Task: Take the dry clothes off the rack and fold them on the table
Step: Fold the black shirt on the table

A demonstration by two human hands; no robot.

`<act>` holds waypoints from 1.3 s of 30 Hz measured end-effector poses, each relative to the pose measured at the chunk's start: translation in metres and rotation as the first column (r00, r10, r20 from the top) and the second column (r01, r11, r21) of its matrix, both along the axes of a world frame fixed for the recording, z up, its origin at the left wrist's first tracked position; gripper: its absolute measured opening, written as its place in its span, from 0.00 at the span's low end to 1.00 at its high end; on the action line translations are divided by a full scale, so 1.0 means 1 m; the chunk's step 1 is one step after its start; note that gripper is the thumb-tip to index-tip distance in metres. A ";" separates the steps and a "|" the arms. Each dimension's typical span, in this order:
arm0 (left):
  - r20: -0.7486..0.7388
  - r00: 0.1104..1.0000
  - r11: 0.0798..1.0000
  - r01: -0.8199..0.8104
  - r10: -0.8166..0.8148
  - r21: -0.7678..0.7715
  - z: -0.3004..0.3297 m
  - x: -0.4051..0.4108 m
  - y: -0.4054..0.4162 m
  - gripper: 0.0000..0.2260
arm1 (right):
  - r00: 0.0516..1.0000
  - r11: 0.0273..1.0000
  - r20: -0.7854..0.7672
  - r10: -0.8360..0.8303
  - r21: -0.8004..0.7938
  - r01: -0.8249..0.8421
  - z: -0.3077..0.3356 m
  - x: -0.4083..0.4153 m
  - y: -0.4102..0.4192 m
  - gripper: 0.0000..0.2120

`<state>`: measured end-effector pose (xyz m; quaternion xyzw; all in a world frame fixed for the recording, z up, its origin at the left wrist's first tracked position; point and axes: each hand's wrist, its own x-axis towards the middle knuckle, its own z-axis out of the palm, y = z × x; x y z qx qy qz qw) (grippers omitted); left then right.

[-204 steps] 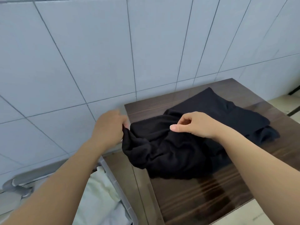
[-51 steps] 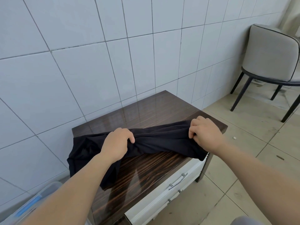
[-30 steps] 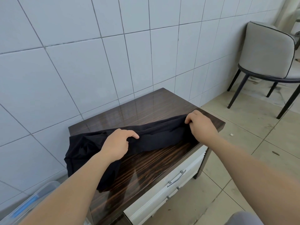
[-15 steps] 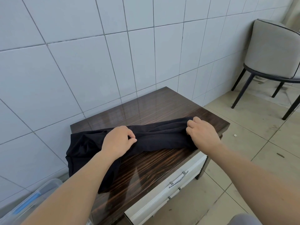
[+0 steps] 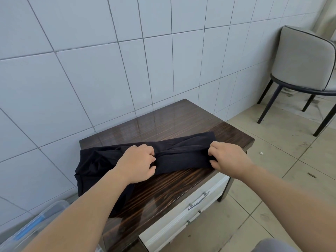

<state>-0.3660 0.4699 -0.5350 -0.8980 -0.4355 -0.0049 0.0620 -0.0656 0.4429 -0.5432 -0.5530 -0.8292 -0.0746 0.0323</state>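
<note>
A black garment (image 5: 181,151) lies stretched in a long band across the dark wooden table (image 5: 163,122), its left end bunched and hanging over the table's left edge. My left hand (image 5: 136,162) grips the cloth near its middle with curled fingers. My right hand (image 5: 227,157) pinches the garment's right end near the table's right front corner. No drying rack is in view.
The table stands against a white tiled wall and has white drawers (image 5: 190,213) with metal handles in front. A clear plastic bin (image 5: 36,226) sits low at the left. A grey chair (image 5: 305,59) stands on the tiled floor at the right.
Over the last second both hands keep hold of the garment; the right end now lies flatter on the table top, and the band looks smoother and straighter.
</note>
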 end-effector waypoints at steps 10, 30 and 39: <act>-0.269 0.963 0.985 0.052 -0.005 0.167 0.005 0.015 -0.014 0.17 | 0.992 0.998 0.123 0.025 -0.056 -0.019 0.001 0.005 -0.001 0.12; 0.454 0.823 0.929 -0.368 0.342 -0.032 0.021 0.001 -0.008 0.12 | 0.993 0.995 -0.049 -0.104 0.000 0.104 0.007 0.012 0.005 0.11; 0.679 0.685 0.890 -0.445 0.264 0.102 0.086 -0.023 -0.008 0.11 | 0.985 0.963 -0.164 -0.047 0.256 0.088 0.117 -0.006 0.019 0.10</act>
